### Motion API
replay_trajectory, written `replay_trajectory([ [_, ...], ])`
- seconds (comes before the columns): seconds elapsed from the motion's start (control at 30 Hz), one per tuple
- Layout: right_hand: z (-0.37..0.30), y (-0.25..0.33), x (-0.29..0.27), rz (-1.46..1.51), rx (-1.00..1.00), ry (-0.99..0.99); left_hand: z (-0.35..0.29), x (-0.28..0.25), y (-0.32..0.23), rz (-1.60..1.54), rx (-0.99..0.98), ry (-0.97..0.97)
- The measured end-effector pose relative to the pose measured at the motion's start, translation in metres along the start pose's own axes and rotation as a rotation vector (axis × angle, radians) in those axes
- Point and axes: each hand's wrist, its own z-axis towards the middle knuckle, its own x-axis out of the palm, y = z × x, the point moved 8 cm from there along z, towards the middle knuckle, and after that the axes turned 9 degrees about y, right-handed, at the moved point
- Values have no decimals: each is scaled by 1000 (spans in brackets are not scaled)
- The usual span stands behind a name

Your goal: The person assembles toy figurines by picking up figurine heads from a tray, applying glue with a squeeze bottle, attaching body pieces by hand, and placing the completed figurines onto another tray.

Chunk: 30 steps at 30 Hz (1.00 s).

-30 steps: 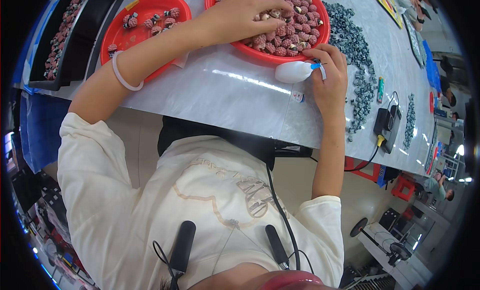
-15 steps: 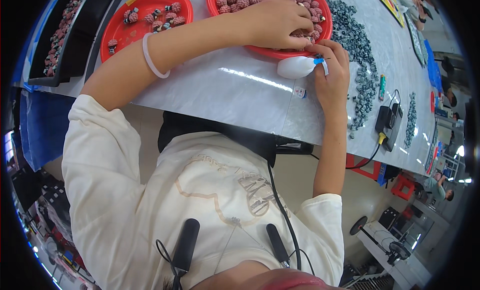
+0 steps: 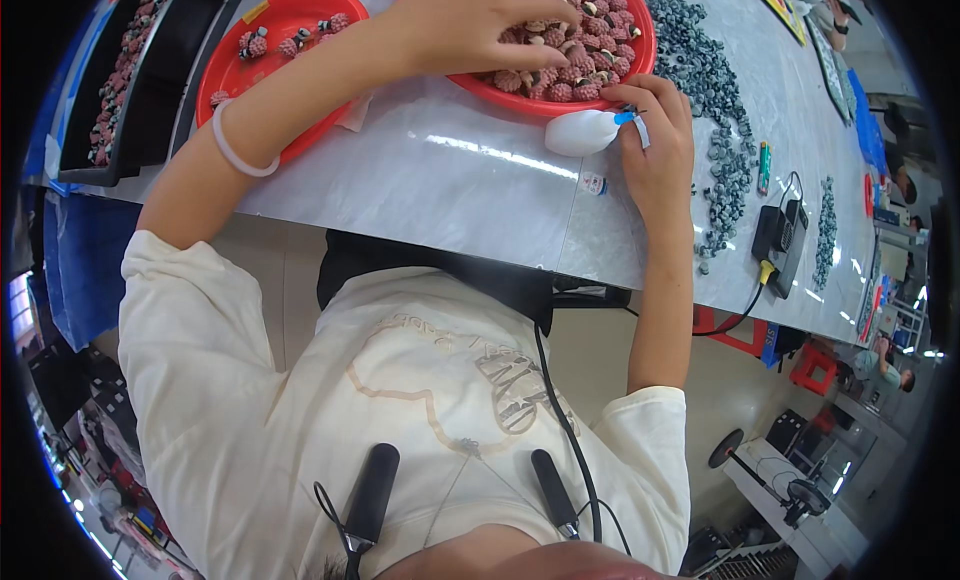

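Note:
My left hand (image 3: pixel 482 25) reaches over a red basin (image 3: pixel 648 55) heaped with small pink, bumpy, cone-like pieces (image 3: pixel 590 52). Its fingers and thumb are apart, and no piece shows between them. At the basin's near right edge, my right hand (image 3: pixel 662 140) has its fingers curled in, with thumb and forefinger close together. A white squeeze bottle (image 3: pixel 578 134) lies on its side, its blue nozzle (image 3: pixel 625 117) right by those fingertips. A tiny dark bit shows there too. Whether the fingers grip that bit or the bottle's neck, I cannot tell.
A red tray (image 3: pixel 225 65) with several pink-and-dark assembled pieces is at left, beside a black bin (image 3: pixel 150 70) of similar pieces. Small dark grey-green pieces (image 3: pixel 715 90) spread along the right. A green lighter-like stick (image 3: pixel 764 168) and a black cabled adapter (image 3: pixel 775 235) lie beyond them.
My left hand has lifted from among the pink pieces and moved left, its fingers spreading and exposing more of the heap. My right hand and the bottle hold nearly the same place.

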Motion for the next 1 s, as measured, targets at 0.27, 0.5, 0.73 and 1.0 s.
replay_trajectory([
  [0.27,1,1,1,3,-20,-4,-7,30,9,-139,-238,47],
  [0.5,1,3,3,-4,-12,-2,10,38,0,-164,-112,-119],
  [0.73,3,3,-1,4,-16,7,13,51,-2,-265,31,28],
  [1.0,6,8,-8,-15,-40,-24,26,13,37,-135,97,-25],
])
